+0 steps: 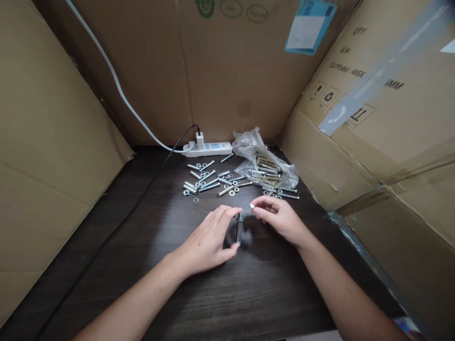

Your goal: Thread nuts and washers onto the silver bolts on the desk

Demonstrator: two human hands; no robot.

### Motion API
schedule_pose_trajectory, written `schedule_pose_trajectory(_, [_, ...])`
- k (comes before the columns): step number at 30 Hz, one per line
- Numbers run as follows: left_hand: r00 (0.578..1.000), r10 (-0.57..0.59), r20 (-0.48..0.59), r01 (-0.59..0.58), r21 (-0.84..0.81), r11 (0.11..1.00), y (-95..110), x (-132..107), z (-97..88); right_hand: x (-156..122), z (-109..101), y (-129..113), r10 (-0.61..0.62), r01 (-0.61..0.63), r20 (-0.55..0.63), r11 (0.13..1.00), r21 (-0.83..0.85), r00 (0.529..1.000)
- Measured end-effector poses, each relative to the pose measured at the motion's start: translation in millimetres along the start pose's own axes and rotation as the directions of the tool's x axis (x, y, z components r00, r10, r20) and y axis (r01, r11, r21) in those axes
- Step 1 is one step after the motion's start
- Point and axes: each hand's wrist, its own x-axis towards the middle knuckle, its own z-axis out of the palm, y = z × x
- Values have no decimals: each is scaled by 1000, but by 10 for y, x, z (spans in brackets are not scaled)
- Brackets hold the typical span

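Note:
Between the thumb and fingers of my left hand (213, 239) is an expansion bolt (239, 229), gripped at its two ends. It points away from me, its metal sleeve nearer to me and a ring round its far part. To the right of the bolt's far end, my right hand (279, 218) pinches a small shiny nut (252, 206) between thumb and forefinger. The nut and the bolt are apart. Behind both hands, loose bolts (209, 187), sleeves, washers (232, 192) and nuts lie scattered on the dark table (227, 298).
A clear plastic bag (249, 142) with more bolts lies at the back right. Behind the loose parts is a white power strip (209, 149) with a plug in it. A black cable (121, 222) crosses the table's left side. Cardboard walls (227, 85) enclose three sides.

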Motion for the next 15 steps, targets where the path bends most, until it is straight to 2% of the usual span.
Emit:
schedule_pose_trajectory(3, [1000, 30, 2, -30, -38, 999, 13, 7, -1, 7, 194, 22, 35, -61, 108, 966, 251, 994])
schedule_pose_trajectory(6, [999, 52, -4, -52, -69, 996, 16, 14, -1, 15, 251, 71, 51, -105, 155, 924, 367, 987])
schedule_pose_trajectory(11, [998, 64, -4, -64, -84, 994, 27, 17, -2, 18, 231, 93, 80, -148, 171, 890, 432, 982])
schedule_pose_trajectory(15, [997, 72, 1, -72, -101, 992, 61, 24, -27, 19, 227, 89, 69, -124, 142, 896, 427, 987])
